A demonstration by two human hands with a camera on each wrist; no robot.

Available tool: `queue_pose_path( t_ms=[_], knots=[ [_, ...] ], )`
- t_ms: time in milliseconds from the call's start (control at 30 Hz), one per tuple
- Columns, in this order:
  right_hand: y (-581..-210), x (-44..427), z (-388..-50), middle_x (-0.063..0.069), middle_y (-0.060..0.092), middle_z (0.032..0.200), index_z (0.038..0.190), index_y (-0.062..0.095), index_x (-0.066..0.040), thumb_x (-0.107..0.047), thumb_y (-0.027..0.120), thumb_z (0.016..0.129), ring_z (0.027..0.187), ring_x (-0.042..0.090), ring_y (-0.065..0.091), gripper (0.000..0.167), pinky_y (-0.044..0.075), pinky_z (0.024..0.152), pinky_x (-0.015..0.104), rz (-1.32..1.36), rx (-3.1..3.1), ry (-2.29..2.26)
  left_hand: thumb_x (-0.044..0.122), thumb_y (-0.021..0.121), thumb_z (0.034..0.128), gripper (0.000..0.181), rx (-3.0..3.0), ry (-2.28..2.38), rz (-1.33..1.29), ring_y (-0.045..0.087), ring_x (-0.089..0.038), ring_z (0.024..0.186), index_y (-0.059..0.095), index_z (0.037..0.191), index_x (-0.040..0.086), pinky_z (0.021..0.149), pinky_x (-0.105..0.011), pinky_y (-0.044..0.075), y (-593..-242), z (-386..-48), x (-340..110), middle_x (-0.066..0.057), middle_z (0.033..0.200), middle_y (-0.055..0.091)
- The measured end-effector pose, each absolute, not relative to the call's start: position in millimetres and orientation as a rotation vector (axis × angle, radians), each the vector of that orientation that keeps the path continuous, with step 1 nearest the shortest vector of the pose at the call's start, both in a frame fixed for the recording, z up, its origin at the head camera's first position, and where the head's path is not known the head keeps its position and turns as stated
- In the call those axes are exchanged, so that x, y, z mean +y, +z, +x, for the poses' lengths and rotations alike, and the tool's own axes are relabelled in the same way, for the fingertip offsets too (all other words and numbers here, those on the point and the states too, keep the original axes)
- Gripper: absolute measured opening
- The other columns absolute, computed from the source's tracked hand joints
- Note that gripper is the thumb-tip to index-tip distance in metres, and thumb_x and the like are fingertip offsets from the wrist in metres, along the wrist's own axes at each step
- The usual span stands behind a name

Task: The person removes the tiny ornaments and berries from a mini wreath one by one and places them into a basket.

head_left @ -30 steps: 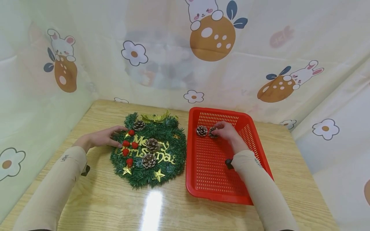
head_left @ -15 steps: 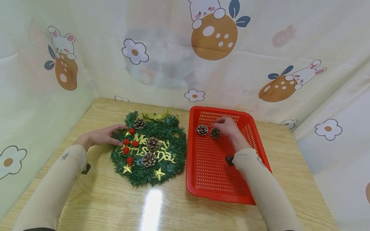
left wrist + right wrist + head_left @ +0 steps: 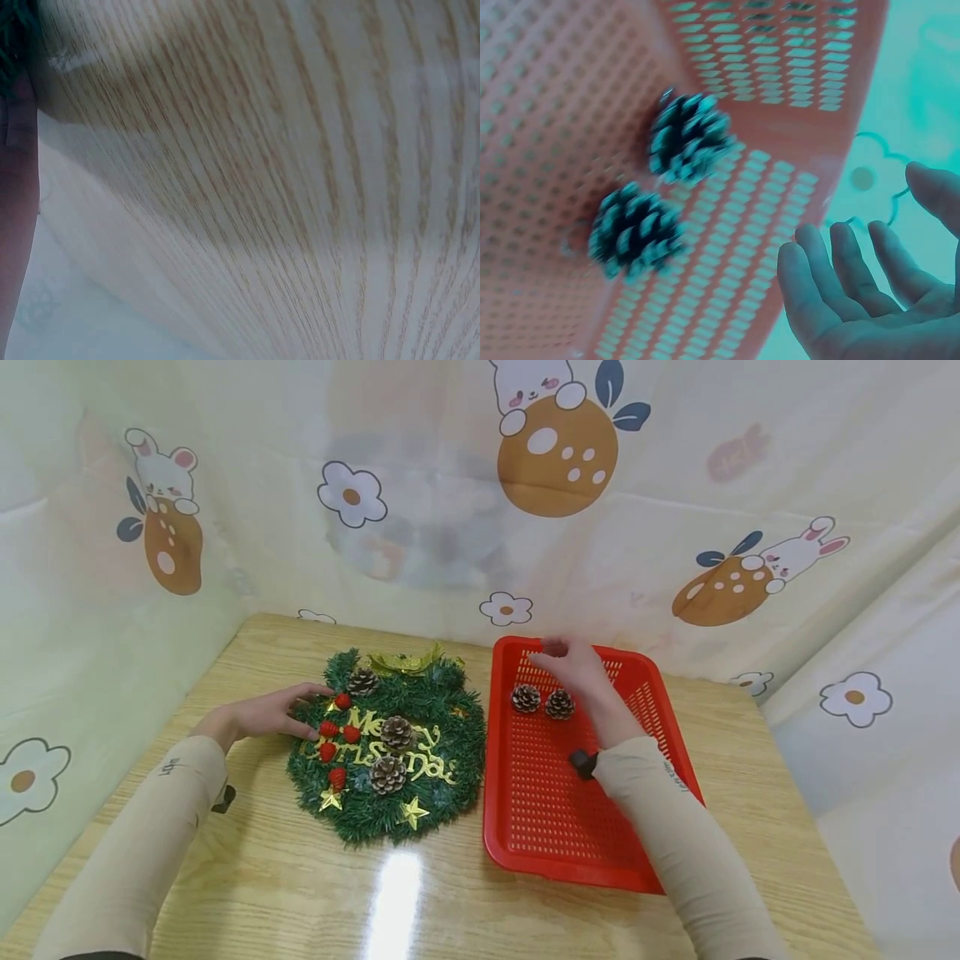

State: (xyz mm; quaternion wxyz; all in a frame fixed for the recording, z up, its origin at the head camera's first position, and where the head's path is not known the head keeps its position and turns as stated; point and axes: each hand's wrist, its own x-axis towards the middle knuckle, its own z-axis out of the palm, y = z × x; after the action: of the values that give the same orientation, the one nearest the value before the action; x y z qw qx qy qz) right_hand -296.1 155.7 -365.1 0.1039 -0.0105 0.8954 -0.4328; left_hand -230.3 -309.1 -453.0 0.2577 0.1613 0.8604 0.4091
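My right hand (image 3: pixel 576 670) hovers over the far end of a red plastic basket (image 3: pixel 495 760), holding nothing. Its fingers are loosely bent and spread apart in the right wrist view. Below it, side by side inside the basket, lie two pine cones, one on the left (image 3: pixel 526 698) and one on the right (image 3: pixel 559 704). At the left, my left hand (image 3: pixel 273 710) rests at the edge of a green Christmas wreath (image 3: pixel 450 802), thumb and fingers spread on it. The left wrist view catches only part of that hand (image 3: pixel 16 165).
The wreath bears gold "Merry Christmas" lettering (image 3: pixel 431 767), several red berries (image 3: pixel 327 752), gold stars (image 3: pixel 412 812), pine cones (image 3: pixel 387 774) and a gold bow (image 3: pixel 405 664). A wooden table (image 3: pixel 300 893) carries everything. Behind it hangs a printed curtain (image 3: pixel 435 452).
My right hand has let go of the right pine cone, leaving it beside the other, and has moved up and away toward the basket's far rim. The left hand stays put.
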Motion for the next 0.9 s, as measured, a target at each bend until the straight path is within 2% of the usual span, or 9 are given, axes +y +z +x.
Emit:
queue_pose_path(
  t_ms=[200, 633, 900],
  knots=[
    [-352.6, 129.9, -292.5, 0.012, 0.05, 0.14, 0.141, 0.05, -0.011, -0.03, 0.065, 0.095, 0.126, 0.031, 0.045, 0.052, 0.041, 0.104, 0.046, -0.08, 2.582, -1.415, 0.024, 0.073, 0.0891, 0.08, 2.327, 1.122, 0.419, 0.018, -0.051, 0.14, 0.027, 0.153, 0.01, 0.108, -0.069, 0.02, -452.0, -228.9, -309.4, -0.026, 0.154, 0.02],
    [-343.5, 82.5, -285.5, 0.011, 0.053, 0.138, 0.141, 0.05, -0.011, -0.026, 0.066, 0.094, 0.13, 0.029, 0.045, 0.052, 0.041, 0.104, 0.045, -0.204, 2.539, -1.437, 0.024, 0.073, 0.0895, 0.079, 2.327, 1.124, 0.439, 0.018, -0.051, 0.14, 0.027, 0.153, 0.01, 0.107, -0.069, 0.021, -453.0, -229.8, -308.9, -0.025, 0.155, 0.019],
    [-348.0, 59.8, -280.8, 0.01, 0.054, 0.136, 0.139, 0.052, -0.011, -0.029, 0.068, 0.093, 0.125, 0.028, 0.049, 0.052, 0.043, 0.102, 0.045, -0.246, 2.485, -1.42, 0.026, 0.073, 0.0897, 0.079, 2.334, 1.1, 0.432, 0.016, -0.054, 0.139, 0.027, 0.153, 0.012, 0.107, -0.069, 0.021, -451.6, -229.7, -308.0, -0.027, 0.155, 0.016]
  ],
)
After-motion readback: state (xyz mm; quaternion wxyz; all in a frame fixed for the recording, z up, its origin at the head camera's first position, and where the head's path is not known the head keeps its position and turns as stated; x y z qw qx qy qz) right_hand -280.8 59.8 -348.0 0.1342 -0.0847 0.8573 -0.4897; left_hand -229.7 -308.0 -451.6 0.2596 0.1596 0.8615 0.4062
